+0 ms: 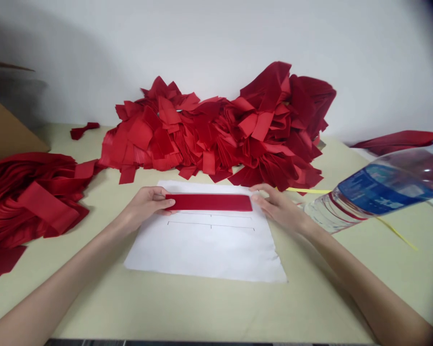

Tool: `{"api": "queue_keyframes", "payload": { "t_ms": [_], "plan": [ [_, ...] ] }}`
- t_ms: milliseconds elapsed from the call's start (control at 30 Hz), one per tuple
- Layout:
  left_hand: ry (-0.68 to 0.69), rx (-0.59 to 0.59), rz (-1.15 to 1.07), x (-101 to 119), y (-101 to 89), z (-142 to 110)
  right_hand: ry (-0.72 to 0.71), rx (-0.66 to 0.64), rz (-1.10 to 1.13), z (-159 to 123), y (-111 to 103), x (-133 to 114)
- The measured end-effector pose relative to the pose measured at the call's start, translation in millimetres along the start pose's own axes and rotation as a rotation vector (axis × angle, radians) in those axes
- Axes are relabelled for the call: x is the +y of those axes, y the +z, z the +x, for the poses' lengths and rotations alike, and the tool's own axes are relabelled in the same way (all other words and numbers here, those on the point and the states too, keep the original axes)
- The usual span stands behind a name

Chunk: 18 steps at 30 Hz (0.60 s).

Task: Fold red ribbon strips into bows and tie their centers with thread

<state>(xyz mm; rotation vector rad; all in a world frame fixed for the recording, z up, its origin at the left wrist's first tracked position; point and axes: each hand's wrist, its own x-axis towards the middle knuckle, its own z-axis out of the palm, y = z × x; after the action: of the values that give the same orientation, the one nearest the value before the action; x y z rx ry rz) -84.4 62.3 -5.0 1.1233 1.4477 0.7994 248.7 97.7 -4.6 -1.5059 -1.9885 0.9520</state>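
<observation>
A red fabric strip (211, 202) lies flat across the upper part of a white paper sheet (205, 250) that carries thin drawn lines. My left hand (147, 203) pinches the strip's left end, thumb on top. At the strip's right end my right hand (279, 206) rests with its fingers pressed on the strip's edge and the paper.
A big heap of folded red fabric pieces (223, 129) sits behind the paper by the wall. More red strips (29, 197) are stacked at the left, near a cardboard box (3, 129). A clear water bottle (378, 187) with a blue label lies at the right, over a yellow tape (397, 230).
</observation>
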Motion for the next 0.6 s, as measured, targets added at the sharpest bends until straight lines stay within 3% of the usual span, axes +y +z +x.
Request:
{"api": "queue_keyframes", "payload": {
  "t_ms": [133,200,300,433,600],
  "plan": [
    [0.003,-0.014,-0.032,4,6.3,-5,-0.095,0.185,0.015,-5,-2,-22],
    [0.006,-0.071,-0.039,9,16.0,-12,-0.173,0.147,0.015,-10,9,-38],
    [0.016,-0.185,-0.015,19,34.6,-26,-0.317,-0.010,0.040,-21,33,-62],
    [0.071,-0.270,0.025,25,51.8,-40,-0.365,-0.152,0.049,-34,56,-82],
    [0.070,-0.266,0.026,23,44.7,-39,-0.338,-0.089,0.194,-35,46,-83]
  ]
}}
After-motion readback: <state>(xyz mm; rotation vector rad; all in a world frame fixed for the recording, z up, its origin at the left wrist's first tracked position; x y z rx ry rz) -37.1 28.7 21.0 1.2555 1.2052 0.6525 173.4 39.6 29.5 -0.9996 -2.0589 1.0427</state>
